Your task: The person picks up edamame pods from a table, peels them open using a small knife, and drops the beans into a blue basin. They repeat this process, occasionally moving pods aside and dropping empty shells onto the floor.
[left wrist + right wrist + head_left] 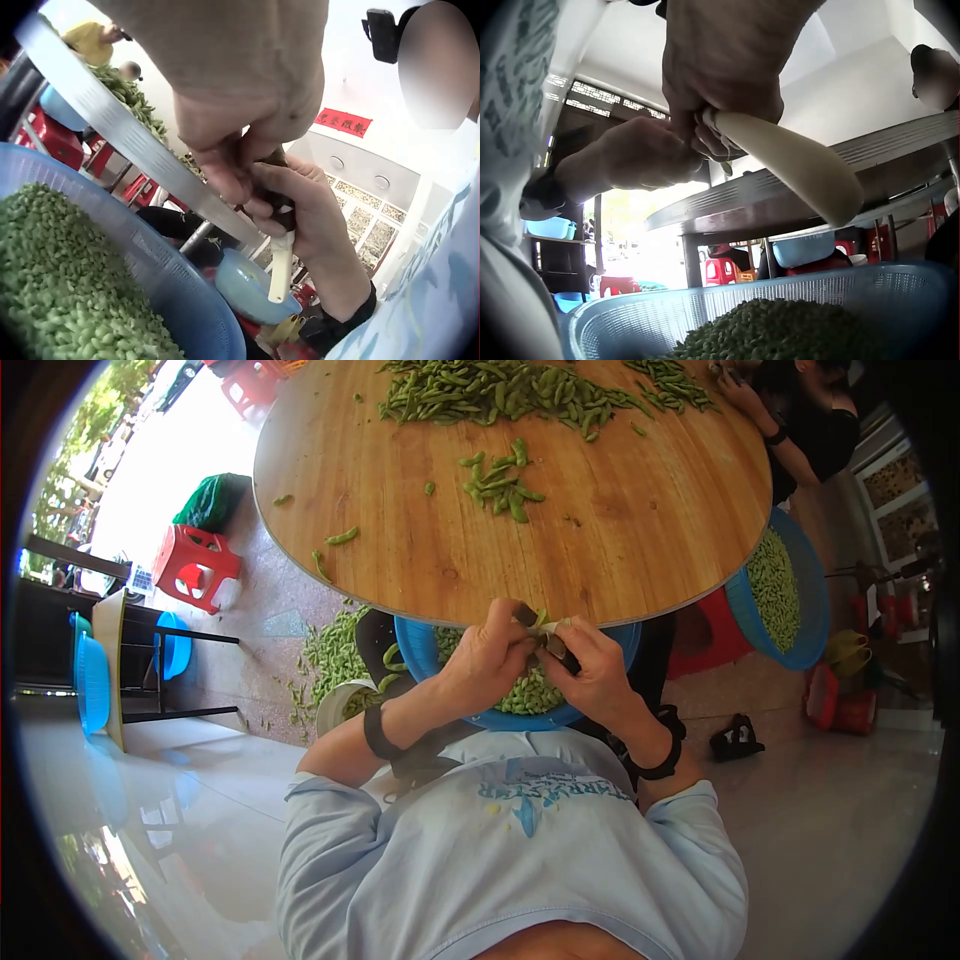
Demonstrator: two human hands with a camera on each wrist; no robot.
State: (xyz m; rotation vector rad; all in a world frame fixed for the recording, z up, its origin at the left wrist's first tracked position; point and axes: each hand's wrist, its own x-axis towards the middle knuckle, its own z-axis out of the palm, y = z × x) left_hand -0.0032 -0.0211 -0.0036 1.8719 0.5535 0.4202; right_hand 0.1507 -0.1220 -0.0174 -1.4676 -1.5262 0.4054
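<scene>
The round wooden table (520, 510) fills the upper middle of the head view, its near edge just above the person's hands. Along its far edge, at the top of the frame, lies a long heap of green pods (500, 395), and a smaller cluster of pods (500, 480) sits near the table's centre, with a few single ones scattered to the left. Below the table's edge, in the middle of the frame, a blue basket (415, 645) rests on the person's lap, filled with shelled green beans (530, 695). A second blue basket (810, 600) of beans stands at the right edge, beside another person's arm (790, 450) at the upper right. On the floor at the left lies a spill of empty pods (335, 655), with a red stool (195, 565) further left.

Just above the lap basket the two hands meet. The left hand (490, 660) is curled, its fingers pinching a pod (542, 620) that shows green at the top between both hands. The right hand (595, 670) is clenched round a small tool (795, 169); its pale, rounded handle juts from the fist toward the right of the right wrist view, and hangs downward in the lower middle of the left wrist view. The working end is hidden among the fingers.
</scene>
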